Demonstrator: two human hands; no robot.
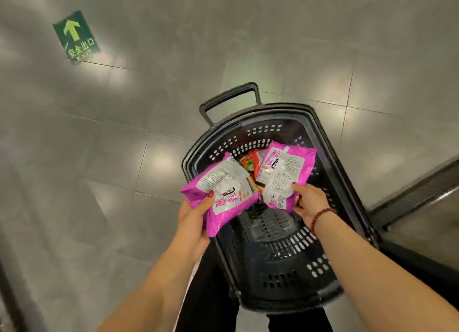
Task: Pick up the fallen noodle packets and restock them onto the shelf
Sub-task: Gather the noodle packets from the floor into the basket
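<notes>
The left grip [196, 217] is closed on a bright pink plastic noodle packet with a white printed back panel [223, 190]. Its thumb presses on top near the packet's lower left corner and the fingers are hidden underneath. The packet reaches up and to the right from that grip, across the left rim of a black perforated plastic shopping basket [280, 264].

The right grip [310, 202] pinches a second pink noodle packet of the same kind [283, 172] by its near edge, thumb on top. This packet stretches away from the grip above the basket's interior.

The two packets sit just beside each other at their near corners. Below them, orange-red packets [250, 161] lie inside the basket. A red bead bracelet [320, 216] circles the right wrist. The basket stands on a grey tiled floor [149, 108] bearing a green arrow sticker [75, 34].
</notes>
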